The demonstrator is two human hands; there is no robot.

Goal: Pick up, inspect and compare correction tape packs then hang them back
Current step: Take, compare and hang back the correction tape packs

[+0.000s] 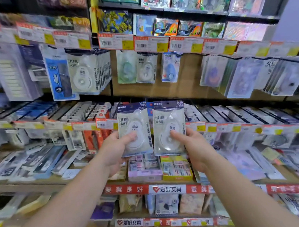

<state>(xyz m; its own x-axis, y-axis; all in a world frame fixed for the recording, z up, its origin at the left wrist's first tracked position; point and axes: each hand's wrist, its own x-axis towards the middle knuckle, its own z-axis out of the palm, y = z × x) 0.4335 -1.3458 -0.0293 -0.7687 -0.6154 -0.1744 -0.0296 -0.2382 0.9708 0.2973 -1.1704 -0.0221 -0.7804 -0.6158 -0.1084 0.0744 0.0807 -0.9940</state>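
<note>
Two matching correction tape packs are held up side by side in front of the shelves. My left hand (115, 150) grips the left pack (133, 120) from its lower left, thumb across the white dispenser. My right hand (193, 145) grips the right pack (169, 119) from its lower right, thumb on the front. Both packs are upright, pale with a dark blue header, and their edges nearly touch. A row of the same packs (85, 72) hangs on a hook at the upper left.
Other correction tape packs (146, 68) hang on hooks on the wooden back panel above. Red and yellow price tags (150, 44) line the shelf edges. Small boxes (175, 169) sit on the shelf below my hands. Packed hooks (253, 115) fill the right side.
</note>
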